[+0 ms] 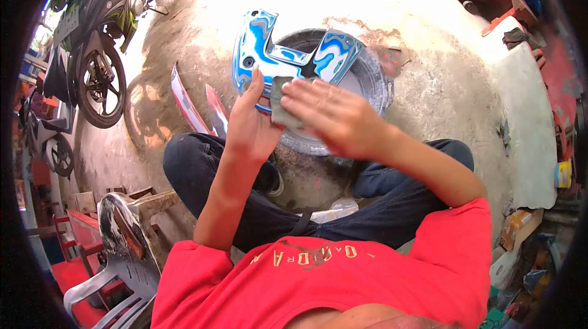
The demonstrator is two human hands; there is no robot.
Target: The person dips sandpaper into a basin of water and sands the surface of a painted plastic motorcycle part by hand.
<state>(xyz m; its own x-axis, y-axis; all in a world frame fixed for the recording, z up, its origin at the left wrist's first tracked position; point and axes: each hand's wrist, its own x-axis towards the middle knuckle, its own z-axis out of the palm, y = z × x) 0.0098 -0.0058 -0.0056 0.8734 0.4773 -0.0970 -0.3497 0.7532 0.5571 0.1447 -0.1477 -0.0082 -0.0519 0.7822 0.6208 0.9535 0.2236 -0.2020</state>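
Note:
A motorcycle body panel (245, 41) with swirled blue, white and grey layers is held over a round grey basin (384, 78). My left hand (254, 130) grips the panel's near left side, its thumb on the upper face and the other fingers mostly hidden beneath. Under the fingers of my right hand (343, 118) lies a grey-green piece of sandpaper (278, 101), held against the near edge of the panel. Those fingers are stretched out and close together, slightly blurred. Both the sheet and my right hand cover part of the panel.
Slim red-and-white panels (187, 104) lie on the concrete floor left of the basin. A motorcycle (101, 41) stands at upper left. A worn plastic chair (125, 255) is at lower left. Along the right runs a pale sheet-covered ledge (530, 127), with a cardboard box (520, 228) below it.

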